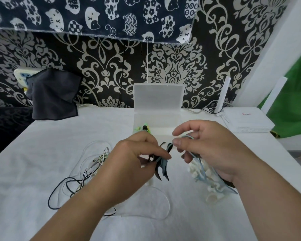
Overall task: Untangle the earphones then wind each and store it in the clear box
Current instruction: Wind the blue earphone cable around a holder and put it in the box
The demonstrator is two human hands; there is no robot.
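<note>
My left hand pinches a small bundle of dark and blue-grey earphone cable above the white table. My right hand holds light blue cable loops that hang down past its palm. The two hands are close together in the middle of the view. Behind them the clear box stands with its lid upright; a wound green and black earphone lies in its left part. A tangle of black, white and clear earphone cables lies on the table to the left.
The table wears a white cloth. A white router sits at the back right, a dark cloth hangs at the back left. A white loose cable loops near the front middle. Small white pieces lie under my right hand.
</note>
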